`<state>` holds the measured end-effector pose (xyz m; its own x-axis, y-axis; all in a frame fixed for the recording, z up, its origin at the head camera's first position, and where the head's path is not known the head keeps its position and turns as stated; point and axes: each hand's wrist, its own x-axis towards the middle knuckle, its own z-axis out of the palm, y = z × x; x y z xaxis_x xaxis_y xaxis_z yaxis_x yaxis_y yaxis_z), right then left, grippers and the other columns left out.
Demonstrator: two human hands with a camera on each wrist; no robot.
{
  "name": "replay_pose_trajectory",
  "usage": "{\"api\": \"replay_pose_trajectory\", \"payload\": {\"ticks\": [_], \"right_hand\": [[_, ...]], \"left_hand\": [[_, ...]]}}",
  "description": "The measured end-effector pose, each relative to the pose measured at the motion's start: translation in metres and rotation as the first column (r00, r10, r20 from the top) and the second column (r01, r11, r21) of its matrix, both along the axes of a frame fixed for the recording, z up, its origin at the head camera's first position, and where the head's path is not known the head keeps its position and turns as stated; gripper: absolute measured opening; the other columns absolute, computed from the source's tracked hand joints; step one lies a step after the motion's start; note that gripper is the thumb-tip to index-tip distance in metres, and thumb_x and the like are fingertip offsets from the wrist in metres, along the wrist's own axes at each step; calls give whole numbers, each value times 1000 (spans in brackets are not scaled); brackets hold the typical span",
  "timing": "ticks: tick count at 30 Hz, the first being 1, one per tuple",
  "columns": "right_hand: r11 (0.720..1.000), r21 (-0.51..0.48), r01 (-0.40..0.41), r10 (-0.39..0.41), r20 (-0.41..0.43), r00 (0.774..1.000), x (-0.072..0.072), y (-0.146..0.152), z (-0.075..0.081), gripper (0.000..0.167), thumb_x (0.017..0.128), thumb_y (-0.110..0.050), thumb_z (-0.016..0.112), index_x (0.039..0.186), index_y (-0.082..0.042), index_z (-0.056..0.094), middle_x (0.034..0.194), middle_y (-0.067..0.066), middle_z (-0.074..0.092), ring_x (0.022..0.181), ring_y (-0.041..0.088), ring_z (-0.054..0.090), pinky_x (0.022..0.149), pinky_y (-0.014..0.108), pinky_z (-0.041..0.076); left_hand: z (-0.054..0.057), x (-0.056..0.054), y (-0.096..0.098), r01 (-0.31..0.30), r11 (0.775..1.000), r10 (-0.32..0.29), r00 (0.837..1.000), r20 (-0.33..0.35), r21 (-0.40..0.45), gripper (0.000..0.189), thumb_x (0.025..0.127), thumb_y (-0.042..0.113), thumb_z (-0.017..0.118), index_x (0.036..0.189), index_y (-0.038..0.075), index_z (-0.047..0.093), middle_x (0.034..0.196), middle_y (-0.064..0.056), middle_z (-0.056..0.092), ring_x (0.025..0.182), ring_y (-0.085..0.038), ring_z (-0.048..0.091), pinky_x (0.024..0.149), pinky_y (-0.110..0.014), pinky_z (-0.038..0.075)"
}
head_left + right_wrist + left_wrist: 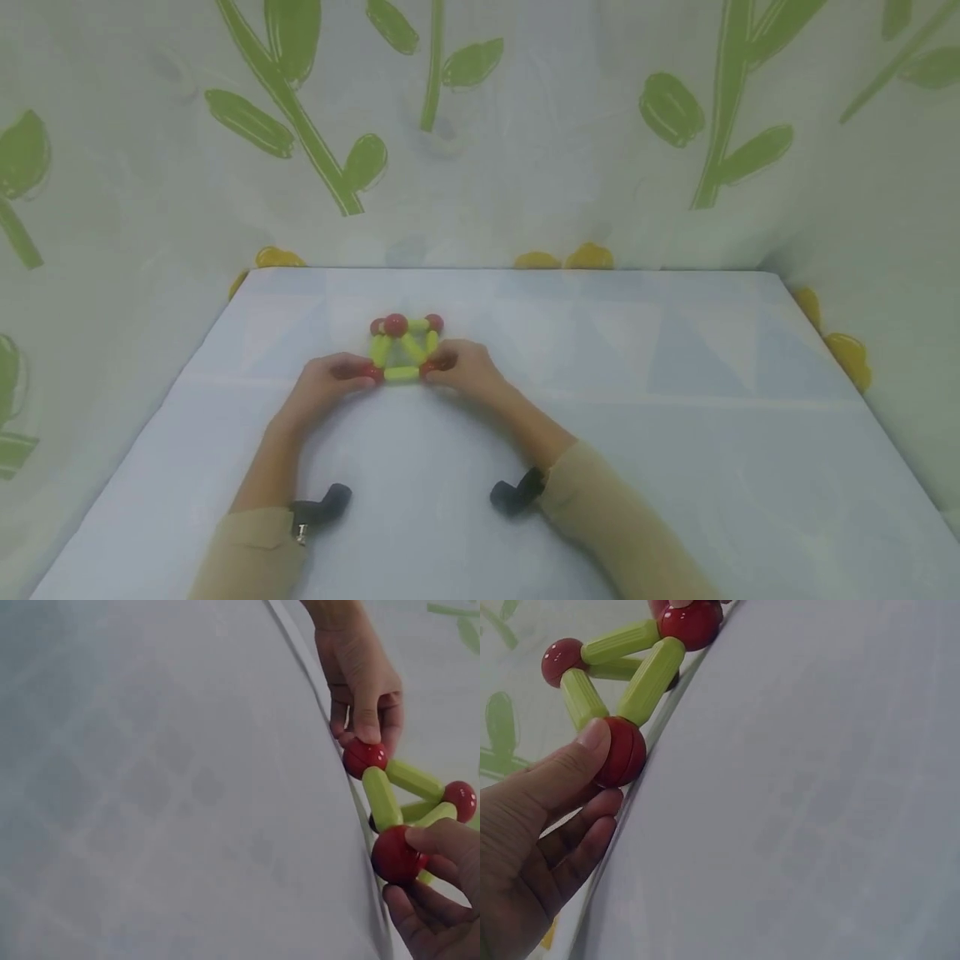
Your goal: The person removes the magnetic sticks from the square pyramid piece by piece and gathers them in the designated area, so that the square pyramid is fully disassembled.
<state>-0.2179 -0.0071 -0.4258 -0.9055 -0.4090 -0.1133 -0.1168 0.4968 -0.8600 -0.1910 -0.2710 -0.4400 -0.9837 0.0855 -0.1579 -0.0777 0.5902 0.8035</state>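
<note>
Hands (318, 387) (468, 368) on red-balled green frame (413, 349)

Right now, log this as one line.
left hand: grips left red ball | right hand: grips right red ball | yellow-green rod: between them

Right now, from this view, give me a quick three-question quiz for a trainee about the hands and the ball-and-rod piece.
1. What does the left hand pinch? A) a table edge, B) a red ball, C) a sleeve.
2. True or false: the right hand holds nothing.
3. Fill in the colour: the rod lying between the two hands is ____.

Key: 1. B. 2. False; it grips another red ball. 3. Yellow-green.
</note>
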Motion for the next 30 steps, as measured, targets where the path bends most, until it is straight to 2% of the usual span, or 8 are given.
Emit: {"api": "replay_pose_trajectory", "payload": {"ticks": [5,13,20,30], "right_hand": [[1000,-3,9,-9,6,1000,-1,16,-1,14,82,-22,73,95,-20,67,91,-7,65,87,12,59,76,25,52],[1000,18,26,-26,20,999,-1,35,0,17,82,-25,73,97,-20,66,92,-7,64,90,13,59,80,28,52],[999,29,39,-40,33,999,3,48,2,21,80,-24,74,98,-19,66,93,-4,64,90,15,58,82,29,52],[996,77,45,-47,24,999,7,67,0,21,79,-24,76,96,-19,65,91,-5,64,89,15,58,82,29,52]], "left_hand": [[-3,-4,14,51,998,-50,998,-23,30,50,75,46,75,113,15,65,108,-2,68,108,-22,60,96,-42,47],[-1,-7,33,65,996,-63,997,-36,57,48,74,45,77,111,16,66,106,-1,69,107,-21,61,96,-42,47],[-4,-4,46,77,996,-74,996,-55,45,47,74,42,77,111,15,66,105,-1,69,103,-20,62,94,-41,48],[-2,2,68,110,993,-104,988,-113,46,39,76,28,79,109,12,68,104,-3,70,101,-21,64,93,-41,49]]}}
